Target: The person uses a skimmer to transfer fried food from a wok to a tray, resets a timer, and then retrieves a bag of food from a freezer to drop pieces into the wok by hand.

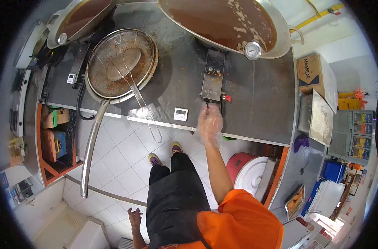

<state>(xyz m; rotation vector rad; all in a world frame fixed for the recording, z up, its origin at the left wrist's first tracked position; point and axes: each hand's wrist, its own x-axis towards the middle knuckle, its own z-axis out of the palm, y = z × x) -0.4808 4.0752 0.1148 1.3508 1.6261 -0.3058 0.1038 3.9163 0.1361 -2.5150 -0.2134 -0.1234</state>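
Note:
My right hand (210, 122), in a clear plastic glove, reaches to the front end of a dark metal burner control box (213, 76). Its fingers are closed on a small black knob (208, 103) there, mostly hidden by the hand. A red valve handle (226, 98) sticks out just right of it. Behind the box stands a large pan of brown liquid (222, 20) with pale foam and a dial thermometer (252, 50) at its rim. My left hand (135, 216) hangs low beside my apron, bare, fingers apart, holding nothing.
A long-handled strainer (98, 145) and a smaller wire skimmer (133, 85) rest left on the dark worktop (168, 79). A white digital timer (180, 114) lies near the front edge. Another pan (83, 18) stands back left. A white-lidded red container (239, 164) is under the counter.

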